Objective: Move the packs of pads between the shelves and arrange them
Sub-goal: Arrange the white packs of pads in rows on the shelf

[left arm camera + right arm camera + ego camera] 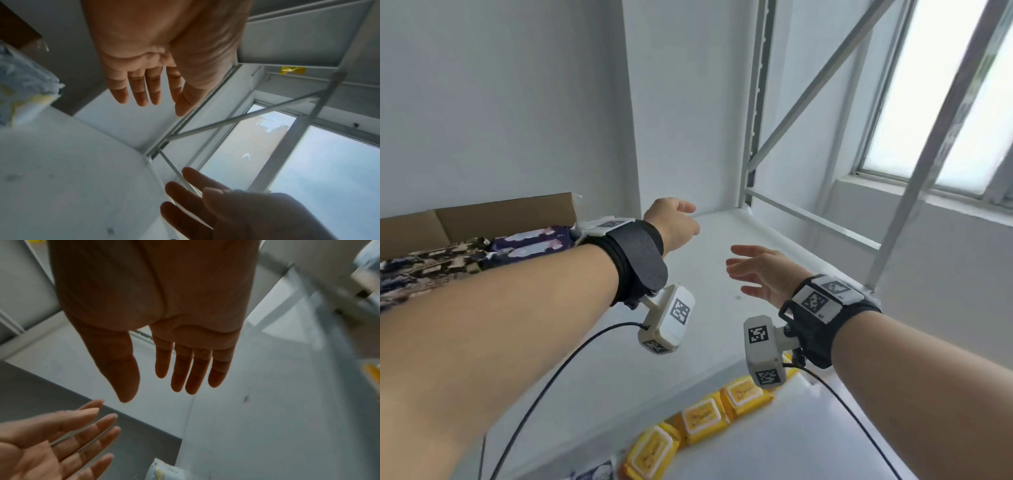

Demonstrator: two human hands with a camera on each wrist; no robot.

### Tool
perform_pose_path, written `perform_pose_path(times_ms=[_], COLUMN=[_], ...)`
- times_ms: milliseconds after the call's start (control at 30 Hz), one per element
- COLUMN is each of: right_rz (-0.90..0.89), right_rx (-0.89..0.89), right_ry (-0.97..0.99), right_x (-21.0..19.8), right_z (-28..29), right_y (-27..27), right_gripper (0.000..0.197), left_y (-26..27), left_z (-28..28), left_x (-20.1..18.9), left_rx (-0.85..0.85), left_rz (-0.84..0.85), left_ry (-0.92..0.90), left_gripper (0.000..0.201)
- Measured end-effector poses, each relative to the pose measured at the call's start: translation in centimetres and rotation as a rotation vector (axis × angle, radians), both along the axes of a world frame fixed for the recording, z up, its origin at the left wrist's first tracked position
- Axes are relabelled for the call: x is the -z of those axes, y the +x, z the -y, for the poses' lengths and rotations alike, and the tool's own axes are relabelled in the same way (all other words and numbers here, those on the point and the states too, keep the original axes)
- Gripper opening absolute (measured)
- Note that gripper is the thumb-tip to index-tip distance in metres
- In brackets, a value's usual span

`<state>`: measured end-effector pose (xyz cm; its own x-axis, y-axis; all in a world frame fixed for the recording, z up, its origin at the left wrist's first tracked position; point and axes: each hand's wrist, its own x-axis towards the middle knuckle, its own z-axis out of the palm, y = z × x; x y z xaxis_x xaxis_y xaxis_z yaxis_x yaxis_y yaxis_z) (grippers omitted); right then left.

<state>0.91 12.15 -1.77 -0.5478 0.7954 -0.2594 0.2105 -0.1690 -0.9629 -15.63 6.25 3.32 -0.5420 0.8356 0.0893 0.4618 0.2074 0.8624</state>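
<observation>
Both hands are hovering over the bare white shelf, palms facing, holding nothing: left hand loosely spread, right hand with fingers straight. Looks like they're between packs. Purple packs are sitting in the cardboard box at nine o'clock, yellow packs lining up at six. The next move likely calls for reaching left and gripping one.

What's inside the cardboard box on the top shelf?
The cardboard box holds dark purple patterned packs, lying flat. The left forearm covers its near part, so the count is unclear.
</observation>
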Motion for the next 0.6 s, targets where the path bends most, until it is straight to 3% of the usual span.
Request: perform_pose_path(times_ms=[333, 467, 600], right_rz=[0.299, 0.455, 0.629], right_rx=[0.164, 0.248, 0.323], right_ry=[0.055, 0.089, 0.098], right_x=[4.0, 7.0, 10.6], right_z=[5.6, 5.6, 4.5], right_y=[28.7, 37.2, 43.5], right_gripper=[0.062, 0.083, 0.095], left_y=[27.2, 34.1, 37.8], left_z=[3.9, 4.3, 3.9], left_x=[7.1, 11.7, 16.4], left_rx=[0.138, 0.204, 0.208], left_rz=[0.179, 0.229, 0.263], left_ry=[-0.153, -0.254, -0.337], left_gripper=[0.049, 0.066, 0.073])
